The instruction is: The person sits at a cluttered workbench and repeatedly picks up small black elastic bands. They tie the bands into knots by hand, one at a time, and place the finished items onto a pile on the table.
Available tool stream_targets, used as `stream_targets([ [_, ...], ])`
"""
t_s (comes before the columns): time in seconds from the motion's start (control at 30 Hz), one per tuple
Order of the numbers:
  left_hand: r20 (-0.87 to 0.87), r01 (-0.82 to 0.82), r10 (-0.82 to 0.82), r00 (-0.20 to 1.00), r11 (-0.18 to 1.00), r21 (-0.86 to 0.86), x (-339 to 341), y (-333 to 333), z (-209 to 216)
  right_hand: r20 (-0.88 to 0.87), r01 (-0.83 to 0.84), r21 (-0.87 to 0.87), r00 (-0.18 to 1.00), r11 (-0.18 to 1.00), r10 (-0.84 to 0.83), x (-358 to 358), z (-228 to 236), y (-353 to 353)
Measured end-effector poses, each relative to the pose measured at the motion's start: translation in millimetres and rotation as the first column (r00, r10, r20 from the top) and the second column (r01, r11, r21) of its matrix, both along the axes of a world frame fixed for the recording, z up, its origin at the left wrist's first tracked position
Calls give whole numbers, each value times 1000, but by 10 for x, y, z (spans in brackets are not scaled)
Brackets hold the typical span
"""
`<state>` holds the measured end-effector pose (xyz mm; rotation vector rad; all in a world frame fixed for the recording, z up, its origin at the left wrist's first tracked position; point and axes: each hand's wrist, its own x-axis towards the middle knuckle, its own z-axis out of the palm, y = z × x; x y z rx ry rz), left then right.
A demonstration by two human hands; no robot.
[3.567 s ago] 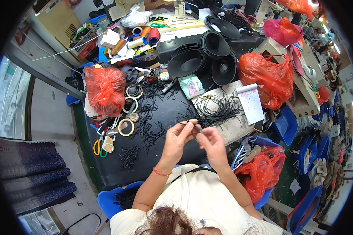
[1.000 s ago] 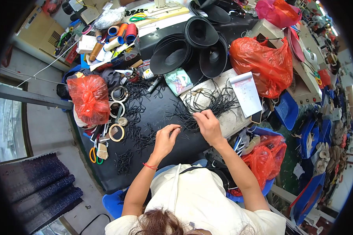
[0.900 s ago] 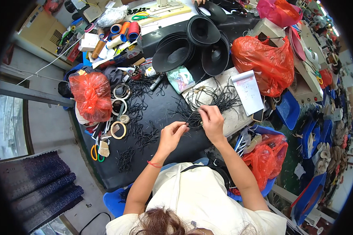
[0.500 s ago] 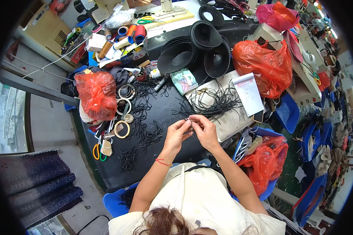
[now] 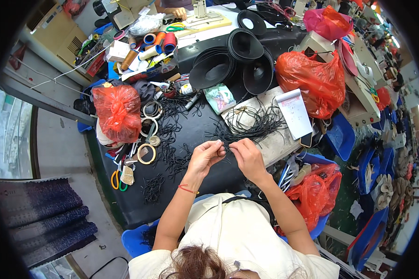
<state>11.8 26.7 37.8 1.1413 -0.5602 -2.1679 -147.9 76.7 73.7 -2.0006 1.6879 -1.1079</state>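
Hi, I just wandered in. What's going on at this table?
A person seated at a black table has both bare hands raised close together, fingertips pinched. The left hand and right hand are near a loose tangle of black cords lying partly on a pale board; whatever is between the fingertips is too small to make out. Smaller clumps of black cord lie to the left, and a notepad rests on the right.
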Motion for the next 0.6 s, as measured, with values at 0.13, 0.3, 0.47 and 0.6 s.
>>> stream_targets([
  [0.13,-51,29,-28,998,1000,13,-65,74,80,17,3,-39,1000,999,-2,46,-58,-33],
  [0.3,-85,89,-97,992,992,-85,-45,84,111,146,71,-4,987,998,-69,106,-65,-3],
  [0.47,264,107,-11,964,930,-351,5,67,49,-209,15,-25,978,1000,-20,-87,88,24],
  [0.6,630,487,-12,776,647,-587,19,145,202,-209,-185,32,960,982,187,-155,322,-71],
])
